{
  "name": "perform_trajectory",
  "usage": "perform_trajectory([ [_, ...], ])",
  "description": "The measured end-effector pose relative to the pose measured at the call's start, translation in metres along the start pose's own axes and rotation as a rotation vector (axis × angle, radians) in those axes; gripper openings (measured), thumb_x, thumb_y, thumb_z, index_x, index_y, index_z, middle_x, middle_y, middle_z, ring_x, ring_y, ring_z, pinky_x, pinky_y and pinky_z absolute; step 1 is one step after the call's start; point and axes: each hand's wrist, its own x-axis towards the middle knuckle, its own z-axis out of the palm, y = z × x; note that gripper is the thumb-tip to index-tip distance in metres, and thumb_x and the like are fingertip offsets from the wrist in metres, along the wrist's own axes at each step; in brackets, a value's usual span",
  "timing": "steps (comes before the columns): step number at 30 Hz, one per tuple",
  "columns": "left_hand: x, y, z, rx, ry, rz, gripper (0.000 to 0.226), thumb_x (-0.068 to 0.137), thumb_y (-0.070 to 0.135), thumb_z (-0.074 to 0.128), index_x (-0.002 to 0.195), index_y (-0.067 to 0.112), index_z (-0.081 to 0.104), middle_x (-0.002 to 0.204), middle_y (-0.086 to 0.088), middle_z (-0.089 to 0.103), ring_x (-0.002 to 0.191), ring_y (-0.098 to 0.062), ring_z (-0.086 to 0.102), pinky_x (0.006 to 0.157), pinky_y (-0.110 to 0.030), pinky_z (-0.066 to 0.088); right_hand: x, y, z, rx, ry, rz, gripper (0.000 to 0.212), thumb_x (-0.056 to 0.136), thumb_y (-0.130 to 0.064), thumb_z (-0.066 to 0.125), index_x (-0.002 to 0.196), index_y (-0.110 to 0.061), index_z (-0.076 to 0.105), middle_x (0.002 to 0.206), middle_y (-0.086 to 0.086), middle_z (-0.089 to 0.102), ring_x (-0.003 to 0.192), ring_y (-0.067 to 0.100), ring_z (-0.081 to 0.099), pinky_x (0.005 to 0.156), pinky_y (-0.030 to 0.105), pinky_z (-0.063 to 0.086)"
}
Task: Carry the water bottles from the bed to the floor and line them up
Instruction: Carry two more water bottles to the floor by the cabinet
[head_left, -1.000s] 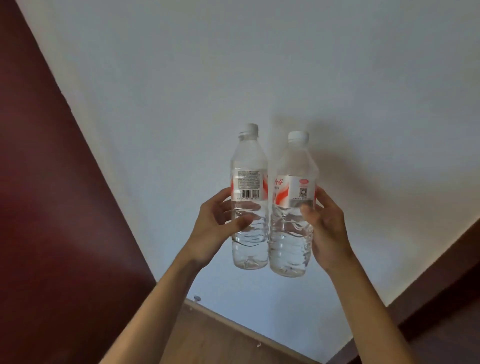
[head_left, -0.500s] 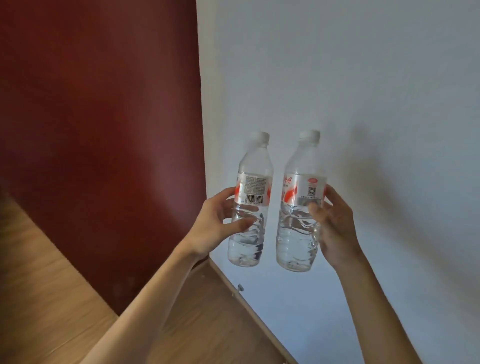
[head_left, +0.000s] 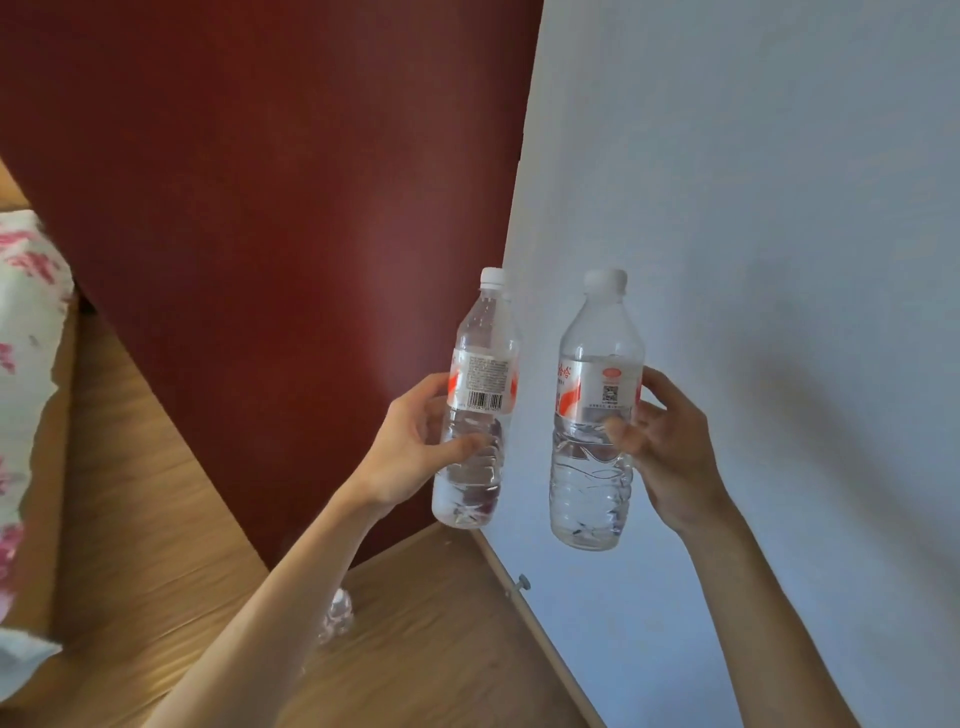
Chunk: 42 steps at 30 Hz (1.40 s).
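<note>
- Head view: the left hand (head_left: 415, 447) grips the left bottle (head_left: 478, 395) just below its label. The thumb lies across the near face and the other fingers (head_left: 434, 410) curl round the far side.
- The right hand (head_left: 670, 457) holds the right bottle (head_left: 597, 415) at the label's lower edge, its fingers (head_left: 623, 431) curled round the 3 o'clock side.
- Both bottles are clear with white caps, caps up and leaning slightly toward 1 o'clock. They are side by side with a gap between them, not touching.
- Both are held in the air above the wooden floor (head_left: 156, 519), at the corner where a dark red wall (head_left: 285, 208) meets a white wall (head_left: 753, 208).
- The left forearm rises from 7 o'clock and the right from 5 o'clock, both wrists bare.
- A blurred third bottle (head_left: 337, 616) is on the floor, partly hidden by the left forearm.
- The bed (head_left: 26, 364), under a floral cover, is at the 9 o'clock edge.
</note>
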Motion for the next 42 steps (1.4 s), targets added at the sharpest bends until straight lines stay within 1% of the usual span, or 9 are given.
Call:
perform_trajectory([
  [2, 0.0, -0.004, -0.013, -0.004, 0.025, -0.005, 0.061, 0.07, 0.013, 0.079, 0.126, 0.009, 0.055, 0.108, -0.01, 0.073, 0.098, -0.029, 0.072, 0.084, -0.041, 0.058, 0.01, 0.003, 0.011, -0.001, -0.031, 0.003, 0.064, 0.059, -0.041, 0.083, 0.119, -0.026, 0.063, 0.114, -0.001, 0.075, 0.108, 0.022, 0.071, 0.095, 0.058, 0.053],
  [7, 0.002, -0.014, -0.037, -0.037, 0.09, -0.022, 0.064, 0.067, 0.025, 0.079, 0.125, 0.011, 0.055, 0.108, -0.011, 0.074, 0.099, -0.03, 0.072, 0.085, -0.042, 0.058, 0.037, 0.013, 0.043, 0.031, -0.119, 0.027, 0.079, 0.052, -0.054, 0.089, 0.12, -0.025, 0.061, 0.115, -0.003, 0.075, 0.108, 0.022, 0.071, 0.091, 0.046, 0.057],
  [11, 0.007, -0.023, -0.05, -0.055, 0.131, -0.04, 0.065, 0.069, 0.025, 0.08, 0.128, 0.011, 0.054, 0.112, -0.013, 0.072, 0.103, -0.032, 0.07, 0.089, -0.049, 0.057, 0.057, 0.028, 0.061, 0.045, -0.199, 0.043, 0.07, 0.06, -0.04, 0.082, 0.123, -0.021, 0.06, 0.116, 0.0, 0.074, 0.107, 0.024, 0.071, 0.091, 0.049, 0.057],
  [15, 0.013, -0.029, -0.06, -0.033, 0.207, -0.048, 0.066, 0.071, 0.024, 0.08, 0.13, 0.014, 0.052, 0.113, -0.013, 0.072, 0.103, -0.032, 0.07, 0.09, -0.052, 0.056, 0.08, 0.039, 0.078, 0.067, -0.296, 0.058, 0.075, 0.056, -0.042, 0.086, 0.123, -0.02, 0.06, 0.113, -0.004, 0.075, 0.106, 0.021, 0.072, 0.086, 0.039, 0.06],
  [18, 0.021, -0.033, -0.066, -0.016, 0.27, -0.046, 0.065, 0.075, 0.015, 0.079, 0.133, 0.015, 0.05, 0.112, -0.013, 0.072, 0.1, -0.032, 0.071, 0.088, -0.053, 0.057, 0.103, 0.048, 0.087, 0.123, -0.361, 0.061, 0.064, 0.058, -0.031, 0.083, 0.118, -0.019, 0.063, 0.108, 0.0, 0.077, 0.102, 0.024, 0.073, 0.082, 0.036, 0.06],
  [26, 0.053, -0.047, -0.065, 0.054, 0.44, -0.071, 0.064, 0.073, 0.023, 0.08, 0.13, 0.014, 0.053, 0.113, -0.01, 0.073, 0.104, -0.029, 0.07, 0.092, -0.057, 0.053, 0.166, 0.072, 0.102, 0.219, -0.519, 0.076, 0.062, 0.062, -0.02, 0.083, 0.12, -0.013, 0.061, 0.107, 0.002, 0.077, 0.1, 0.022, 0.073, 0.078, 0.03, 0.059],
  [31, 0.057, -0.07, -0.06, 0.079, 0.544, -0.126, 0.063, 0.073, 0.027, 0.08, 0.129, 0.018, 0.053, 0.114, -0.008, 0.073, 0.106, -0.028, 0.069, 0.096, -0.062, 0.049, 0.193, 0.094, 0.112, 0.223, -0.619, 0.08, 0.052, 0.072, -0.001, 0.082, 0.117, -0.014, 0.06, 0.105, -0.006, 0.077, 0.102, 0.018, 0.073, 0.079, 0.028, 0.059],
  [37, 0.057, -0.084, -0.061, 0.109, 0.633, -0.169, 0.061, 0.073, 0.029, 0.079, 0.127, 0.018, 0.054, 0.115, -0.006, 0.073, 0.109, -0.026, 0.068, 0.097, -0.061, 0.048, 0.206, 0.118, 0.13, 0.245, -0.7, 0.094, 0.056, 0.072, -0.006, 0.073, 0.125, -0.005, 0.056, 0.109, -0.003, 0.076, 0.105, 0.022, 0.072, 0.083, 0.03, 0.059],
  [42, 0.053, -0.087, -0.068, 0.12, 0.7, -0.217, 0.06, 0.074, 0.031, 0.081, 0.127, 0.025, 0.054, 0.115, -0.005, 0.073, 0.111, -0.026, 0.067, 0.1, -0.06, 0.047, 0.211, 0.131, 0.147, 0.236, -0.763, 0.138, 0.051, 0.078, 0.007, 0.07, 0.126, -0.003, 0.055, 0.106, -0.003, 0.077, 0.102, 0.019, 0.073, 0.079, 0.025, 0.059],
])
